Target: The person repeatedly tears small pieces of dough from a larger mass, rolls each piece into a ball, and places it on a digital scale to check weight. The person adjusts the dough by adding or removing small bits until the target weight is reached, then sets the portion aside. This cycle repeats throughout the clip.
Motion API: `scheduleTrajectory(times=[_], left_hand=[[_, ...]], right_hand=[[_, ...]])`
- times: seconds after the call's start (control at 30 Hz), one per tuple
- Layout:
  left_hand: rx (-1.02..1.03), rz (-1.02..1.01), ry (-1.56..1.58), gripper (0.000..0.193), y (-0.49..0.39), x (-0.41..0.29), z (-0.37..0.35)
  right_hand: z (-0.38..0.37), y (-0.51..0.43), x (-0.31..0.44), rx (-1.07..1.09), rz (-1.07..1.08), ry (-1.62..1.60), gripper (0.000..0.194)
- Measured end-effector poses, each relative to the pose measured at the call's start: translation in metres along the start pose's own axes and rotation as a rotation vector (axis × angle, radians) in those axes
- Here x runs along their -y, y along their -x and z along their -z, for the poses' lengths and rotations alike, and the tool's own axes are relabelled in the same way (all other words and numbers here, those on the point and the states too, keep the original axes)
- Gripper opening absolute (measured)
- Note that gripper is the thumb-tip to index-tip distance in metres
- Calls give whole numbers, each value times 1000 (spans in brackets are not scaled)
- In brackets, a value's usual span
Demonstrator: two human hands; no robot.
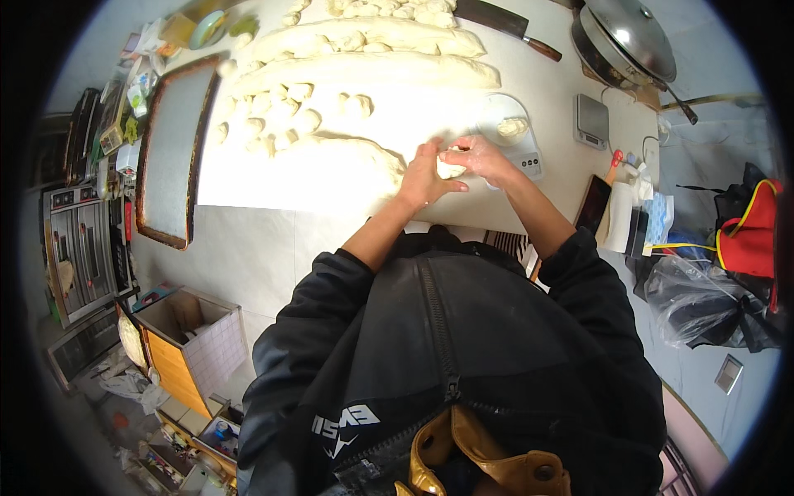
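My left hand (425, 178) and my right hand (485, 162) meet at the table's near side around a small piece of dough (449, 170). The left thumb and fingers curl about one side of it, while the right fingertips pinch its other side. Just beyond my right hand, a white kitchen scale (531, 147) carries a lump of dough (512, 128). A thick roll of dough (353, 162) runs leftward from beside my left hand, washed out by glare. Several cut dough pieces (285, 111) lie scattered past it.
Two long dough strips (372, 69) stretch across the back, near a cleaver (496, 17). At right are a lidded pan (611, 49), a second scale (591, 121) and a phone (593, 201). A baking tray (177, 149) juts past the table's left edge.
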State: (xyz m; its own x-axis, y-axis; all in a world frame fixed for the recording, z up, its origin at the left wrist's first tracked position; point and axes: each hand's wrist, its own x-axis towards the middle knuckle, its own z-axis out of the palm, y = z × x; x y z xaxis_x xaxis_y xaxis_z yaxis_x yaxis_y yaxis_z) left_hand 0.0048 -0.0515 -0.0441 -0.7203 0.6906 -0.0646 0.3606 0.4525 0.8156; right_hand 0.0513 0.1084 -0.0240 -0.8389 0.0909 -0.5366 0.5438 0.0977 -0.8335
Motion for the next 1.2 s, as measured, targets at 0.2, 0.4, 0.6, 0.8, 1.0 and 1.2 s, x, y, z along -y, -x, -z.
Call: scheduleTrajectory(times=[0.2, 0.4, 0.6, 0.8, 1.0, 1.2], left_hand=[[135, 228, -108, 46, -18, -15, -8], [191, 207, -291, 37, -25, -32, -25], [404, 151, -540, 32, -38, -44, -25], [620, 161, -752, 32, -53, -57, -21], [457, 314, -532, 37, -80, -50, -4], [299, 35, -410, 66, -47, -23, -4]], right_hand=[[-16, 10, -13, -332, 245, 209, 51], [-25, -2, -17, -506, 42, 256, 48], [-10, -7, -42, -513, 18, 124, 36], [4, 23, -40, -244, -112, -352, 31], [47, 66, -15, -33, 251, -9, 31], [96, 42, -32, -610, -64, 561, 34]])
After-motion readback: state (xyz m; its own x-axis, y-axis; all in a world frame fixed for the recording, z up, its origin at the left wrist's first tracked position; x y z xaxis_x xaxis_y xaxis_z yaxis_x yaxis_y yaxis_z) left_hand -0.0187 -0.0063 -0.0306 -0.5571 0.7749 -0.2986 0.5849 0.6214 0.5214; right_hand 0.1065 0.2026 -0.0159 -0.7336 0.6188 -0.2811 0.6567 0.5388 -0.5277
